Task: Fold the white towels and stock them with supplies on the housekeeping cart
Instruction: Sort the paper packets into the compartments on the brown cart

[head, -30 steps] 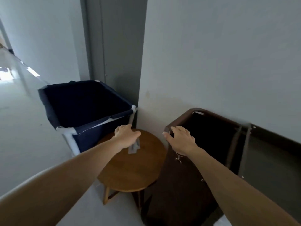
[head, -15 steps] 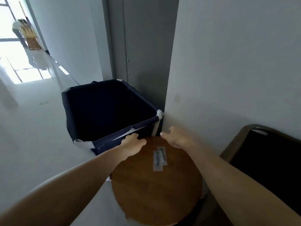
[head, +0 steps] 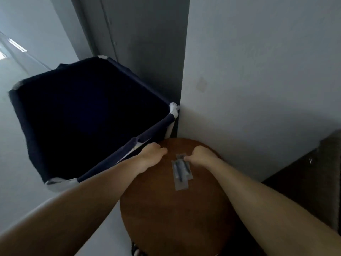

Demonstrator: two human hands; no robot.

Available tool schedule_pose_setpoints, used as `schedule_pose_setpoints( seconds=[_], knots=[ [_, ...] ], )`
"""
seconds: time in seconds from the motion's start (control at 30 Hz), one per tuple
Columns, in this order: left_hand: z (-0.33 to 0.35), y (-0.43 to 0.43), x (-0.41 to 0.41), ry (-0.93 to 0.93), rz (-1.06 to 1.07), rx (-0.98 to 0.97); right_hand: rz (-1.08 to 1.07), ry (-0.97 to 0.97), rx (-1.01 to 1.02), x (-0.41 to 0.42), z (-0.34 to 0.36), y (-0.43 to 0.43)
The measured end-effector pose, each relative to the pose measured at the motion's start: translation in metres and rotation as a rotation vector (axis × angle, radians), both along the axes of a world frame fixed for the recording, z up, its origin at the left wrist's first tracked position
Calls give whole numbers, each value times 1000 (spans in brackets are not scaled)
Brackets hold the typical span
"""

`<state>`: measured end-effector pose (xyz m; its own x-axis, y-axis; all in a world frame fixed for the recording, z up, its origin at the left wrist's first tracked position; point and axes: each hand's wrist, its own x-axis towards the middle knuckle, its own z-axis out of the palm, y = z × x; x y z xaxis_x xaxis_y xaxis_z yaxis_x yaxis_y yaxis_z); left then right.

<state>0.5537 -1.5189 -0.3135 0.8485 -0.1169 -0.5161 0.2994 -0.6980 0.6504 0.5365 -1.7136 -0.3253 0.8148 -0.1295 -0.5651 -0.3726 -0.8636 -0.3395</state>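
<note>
Head view shows the supply packets (head: 181, 169), two thin clear sachets overlapping, lying flat just above the centre of the frame on a round wooden stool (head: 175, 218). No white towels are in sight.

The risk I see lies in the packets' flatness. Film on smooth wood gives little edge to pinch, so a push instead of a lift could skate them towards the stool's far rim and off into the gap by the wall (head: 258, 71). Since they overlap, a hasty grab could also lift one and leave the other.

The right hand (head: 202, 157) sits at the packets' upper end with its thumb tip on the film. Its fingers are curled under and hidden, so I cannot tell whether it pinches the packets or only touches them. The left hand (head: 150, 157) is loosely curled at the stool's upper-left rim, and I cannot tell whether it grips the wood or merely rests there.

Just left of it stands a navy fabric bin (head: 156, 128), its near rim beside the stool. A brown panel (head: 313, 172) at the right edge may belong to the cart.
</note>
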Motion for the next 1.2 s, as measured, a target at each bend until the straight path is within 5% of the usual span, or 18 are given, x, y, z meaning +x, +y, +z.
schedule_pose_setpoints(
  seconds=[0.27,0.6,0.77,0.93,1.2],
  knots=[
    [-103,-2,83,205,-222,-66,-291,195,3,37,-100,17],
    [-235,-8,90,357,-33,-105,-450,177,-4,51,-233,36],
    [-264,-18,97,364,-37,-128,-430,117,-152,48,-272,39],
    [-269,-28,88,363,10,-210,-456,121,-9,50,-280,37],
    [-250,-41,91,541,90,-395,-308,-362,205,30,-256,40]
  ],
)
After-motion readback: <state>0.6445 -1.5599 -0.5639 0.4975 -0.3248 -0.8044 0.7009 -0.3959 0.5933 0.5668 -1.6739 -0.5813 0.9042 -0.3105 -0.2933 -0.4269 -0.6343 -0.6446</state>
